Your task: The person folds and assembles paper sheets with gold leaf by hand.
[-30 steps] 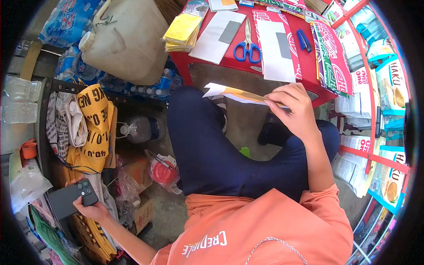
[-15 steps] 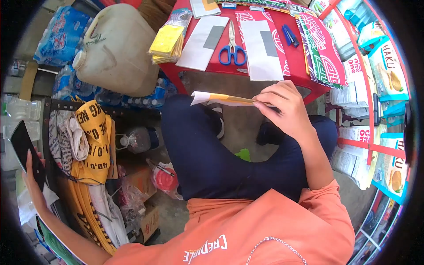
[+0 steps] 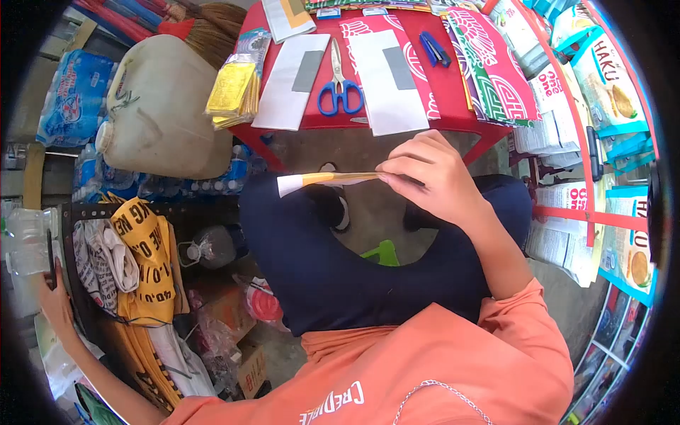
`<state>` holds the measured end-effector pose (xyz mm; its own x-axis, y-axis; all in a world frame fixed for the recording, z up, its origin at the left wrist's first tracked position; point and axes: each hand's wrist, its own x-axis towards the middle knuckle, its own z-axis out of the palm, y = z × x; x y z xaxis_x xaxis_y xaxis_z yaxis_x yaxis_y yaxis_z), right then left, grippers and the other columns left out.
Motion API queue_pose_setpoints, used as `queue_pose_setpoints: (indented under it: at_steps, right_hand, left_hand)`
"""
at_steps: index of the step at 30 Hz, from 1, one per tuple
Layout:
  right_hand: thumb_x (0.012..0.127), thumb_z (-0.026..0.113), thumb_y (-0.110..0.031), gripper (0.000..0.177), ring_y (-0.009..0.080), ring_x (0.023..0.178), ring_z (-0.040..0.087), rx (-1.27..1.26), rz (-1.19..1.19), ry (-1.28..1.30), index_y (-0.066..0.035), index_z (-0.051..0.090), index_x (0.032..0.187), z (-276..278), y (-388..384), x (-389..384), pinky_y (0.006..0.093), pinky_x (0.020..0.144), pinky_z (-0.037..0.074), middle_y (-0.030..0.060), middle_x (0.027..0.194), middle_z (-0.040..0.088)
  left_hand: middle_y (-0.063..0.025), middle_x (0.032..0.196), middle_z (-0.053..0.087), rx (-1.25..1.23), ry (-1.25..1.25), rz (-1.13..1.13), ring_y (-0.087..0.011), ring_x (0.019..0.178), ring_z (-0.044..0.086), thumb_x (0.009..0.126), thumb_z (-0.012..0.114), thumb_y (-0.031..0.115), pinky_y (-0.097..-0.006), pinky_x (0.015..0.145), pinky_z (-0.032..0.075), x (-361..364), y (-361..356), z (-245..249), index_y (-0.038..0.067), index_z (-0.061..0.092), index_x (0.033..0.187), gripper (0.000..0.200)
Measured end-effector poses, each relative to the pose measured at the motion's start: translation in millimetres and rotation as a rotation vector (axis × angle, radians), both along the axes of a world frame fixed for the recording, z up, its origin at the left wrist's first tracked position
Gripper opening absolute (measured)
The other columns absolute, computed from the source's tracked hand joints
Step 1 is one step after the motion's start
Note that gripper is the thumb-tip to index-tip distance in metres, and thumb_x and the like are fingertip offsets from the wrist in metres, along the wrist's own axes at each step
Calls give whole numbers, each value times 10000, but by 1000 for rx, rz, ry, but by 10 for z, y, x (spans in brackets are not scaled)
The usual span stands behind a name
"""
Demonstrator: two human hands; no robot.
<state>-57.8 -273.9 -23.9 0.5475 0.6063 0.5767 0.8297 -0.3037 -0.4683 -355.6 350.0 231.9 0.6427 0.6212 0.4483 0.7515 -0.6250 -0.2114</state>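
Observation:
Between the thumb and fingers of my right hand (image 3: 428, 170) is a thin white and yellow folded paper (image 3: 319, 180), seen nearly edge-on above my lap. At the far left, my left hand (image 3: 55, 297) holds a dark phone (image 3: 52, 248), also edge-on, beside clear plastic containers (image 3: 27, 241). On the red table (image 3: 283, 145) in front lie blue-handled scissors (image 3: 340, 88), white sheets with grey patches (image 3: 389, 85), a blue stapler (image 3: 433, 49), a yellow packet stack (image 3: 235, 88) and red patterned paper (image 3: 489, 64).
A large beige jug (image 3: 170, 106) stands left of the table, with packed water bottles (image 3: 78, 95) beside it. Yellow sacks (image 3: 145, 262) hang at my left. Blue snack bags (image 3: 609, 78) line the red rack at the right.
My left hand has turned the phone from a slant to nearly upright and edge-on. The paper in my right hand has moved slightly left and down in view. The whole view has shifted.

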Motion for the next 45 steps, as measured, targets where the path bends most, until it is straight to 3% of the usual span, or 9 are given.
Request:
queue_pose_setpoints:
  at_steps: [3,8,16,21,26,36,39,41,45]
  right_hand:
    - [785,839,-109,157,218,809,645,0,18,-5,-97,737,904,-22,10,13,359,787,506,3,878,680]
    - [790,835,-123,164,200,819,652,-4,24,-27,-106,725,910,-51,18,22,356,792,505,-1,883,670]
    - [793,832,-137,161,191,828,657,-4,24,-46,-113,720,905,-58,-19,29,352,796,507,-6,893,666]
    - [796,830,-140,158,192,827,656,-4,14,-50,-112,718,904,-52,-30,23,354,795,508,-5,887,662]
    - [798,830,-143,157,193,821,654,7,21,-47,-111,711,896,-68,-22,26,350,786,504,-3,880,658]
    - [803,828,-138,155,191,811,653,2,16,-58,-113,700,887,-40,-21,18,345,788,501,-5,872,661]
    - [803,828,-137,156,190,810,654,5,18,-53,-111,696,883,-52,-22,18,347,790,502,-5,871,662]
    - [803,828,-137,157,190,811,655,-2,16,-54,-110,693,880,-42,-21,19,347,791,502,-6,870,663]
    - [804,827,-139,159,192,813,656,-3,21,-48,-108,688,875,-54,-26,16,348,790,501,-4,873,665]
  left_hand:
    - [-140,746,559,150,97,-55,-251,605,547,956,594,661,-405,626,479,-203,302,1,-52,609,1033,718]
    - [-294,1170,632,88,311,199,-400,994,663,1000,535,589,-488,839,540,-321,630,78,77,391,1558,771]
    - [-343,1164,629,111,247,226,-523,1123,596,954,471,737,-561,968,438,-196,478,15,-22,488,1419,889]
    - [-284,1293,586,194,503,180,-482,1102,629,1045,515,316,-534,958,495,-353,594,-26,222,358,1583,568]
    - [-230,1341,551,307,725,229,-435,1097,653,1002,473,-14,-508,922,552,-553,1098,6,476,203,1619,833]
    - [-233,1405,536,283,636,147,-417,1144,642,1021,465,6,-506,931,551,-721,1321,-34,523,154,1610,843]
    - [-248,1327,617,70,506,134,-436,1175,628,996,367,520,-494,1013,473,-281,370,-12,192,439,1468,579]
    - [-248,1351,603,24,521,140,-432,1208,613,1004,351,525,-491,1038,463,-219,255,-4,185,443,1469,584]
    - [-234,1491,491,101,657,144,-398,1274,584,1054,400,17,-482,1034,509,-515,881,-28,516,181,1607,777]
